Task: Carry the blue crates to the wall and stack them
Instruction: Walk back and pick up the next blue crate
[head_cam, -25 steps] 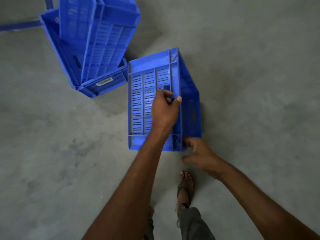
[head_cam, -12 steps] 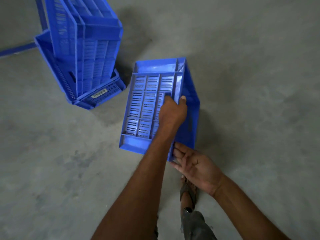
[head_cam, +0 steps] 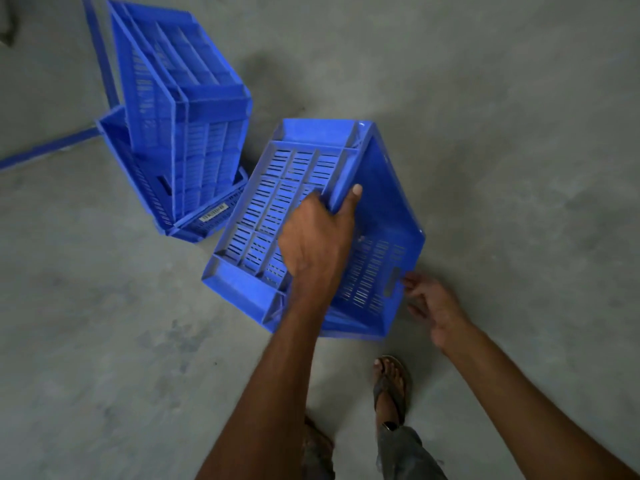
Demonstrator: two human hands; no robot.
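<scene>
Left hand (head_cam: 317, 241) clamped on the edge of the tilted blue crate (head_cam: 381, 202) — right hand (head_cam: 433, 303) loose-fingered, just beside its side wall.

1. Bare grey concrete floor (head_cam: 485, 98) on every side, blotchy and scuffed: this looks like a warehouse or storeroom, not a home
2. Blue lines (head_cam: 48, 148) painted on the floor meet at a corner, top left, the sort of marking a work floor carries
3. Stacked crates (head_cam: 194, 109), slotted blue plastic, sit right at that corner, with a white barcode label (head_cam: 213, 213) on the lowest
4. Tilted crate (head_cam: 381, 202), same make, just beside them
</scene>
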